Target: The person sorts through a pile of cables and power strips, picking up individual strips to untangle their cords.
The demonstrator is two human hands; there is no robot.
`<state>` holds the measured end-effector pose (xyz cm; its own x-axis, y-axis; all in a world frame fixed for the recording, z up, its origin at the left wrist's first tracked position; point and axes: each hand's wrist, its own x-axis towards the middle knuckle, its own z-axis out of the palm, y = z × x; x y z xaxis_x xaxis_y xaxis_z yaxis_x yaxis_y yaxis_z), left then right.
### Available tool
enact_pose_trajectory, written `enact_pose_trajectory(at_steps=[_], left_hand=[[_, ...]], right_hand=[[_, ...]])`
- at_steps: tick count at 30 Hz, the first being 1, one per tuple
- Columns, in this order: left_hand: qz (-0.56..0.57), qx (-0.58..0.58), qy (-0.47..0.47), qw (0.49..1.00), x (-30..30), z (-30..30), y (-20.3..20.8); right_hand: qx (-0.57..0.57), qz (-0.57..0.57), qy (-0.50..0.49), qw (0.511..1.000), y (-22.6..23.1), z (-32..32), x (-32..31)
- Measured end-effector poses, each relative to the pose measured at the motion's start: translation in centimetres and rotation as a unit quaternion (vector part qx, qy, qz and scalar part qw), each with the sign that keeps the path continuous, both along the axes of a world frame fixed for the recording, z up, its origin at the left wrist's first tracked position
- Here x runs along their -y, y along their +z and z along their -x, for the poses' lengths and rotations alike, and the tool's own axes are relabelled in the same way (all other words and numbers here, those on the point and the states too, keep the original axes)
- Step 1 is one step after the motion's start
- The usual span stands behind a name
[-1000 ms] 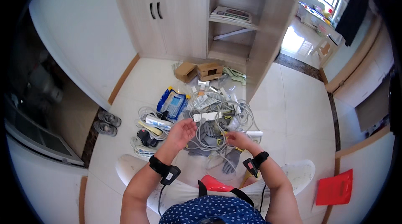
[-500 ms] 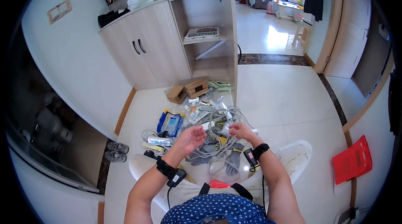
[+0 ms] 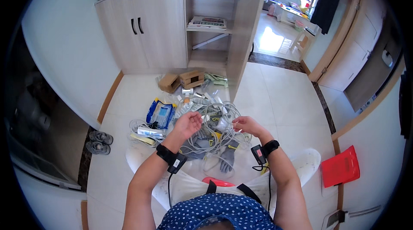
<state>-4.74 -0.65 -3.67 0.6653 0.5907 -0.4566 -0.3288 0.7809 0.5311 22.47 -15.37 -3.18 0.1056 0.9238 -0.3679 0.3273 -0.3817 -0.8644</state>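
Lying around tangled cables (image 3: 213, 146): two cardboard boxes (image 3: 170, 83), one blue packet (image 3: 161, 114); left hand (image 3: 187, 126) loosely half-curled, right hand (image 3: 248, 126) bent-fingered, whether its grip holds anything I cannot tell

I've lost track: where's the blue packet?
In the head view, the blue packet lies just beyond and left of the left hand, in front of the cardboard boxes.
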Motion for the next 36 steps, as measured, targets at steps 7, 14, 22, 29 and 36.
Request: enact_pose_trajectory(at_steps=[7, 14, 22, 29, 36], left_hand=[[0.032, -0.018, 0.045, 0.998, -3.8, 1.4, -3.5], [0.08, -0.066, 0.152, 0.983, -7.8, 4.2, -6.6], [0.086, -0.052, 0.173, 0.98, -8.1, 3.0, -5.6], [0.118, -0.122, 0.202, 0.964, -8.3, 3.5, -6.9], [0.15, -0.183, 0.196, 0.952, -9.1, 4.8, -9.1]], right_hand=[[-0.02, 0.042, 0.088, 0.995, -4.0, 0.9, -5.3], [-0.064, 0.098, 0.088, 0.989, -10.0, 1.8, -12.6], [-0.19, 0.092, 0.083, 0.974, -20.7, 4.3, -20.3], [-0.103, 0.076, 0.06, 0.99, -26.6, 7.5, -27.1], [0.103, -0.049, 0.019, 0.993, -32.5, 9.8, -31.9]])
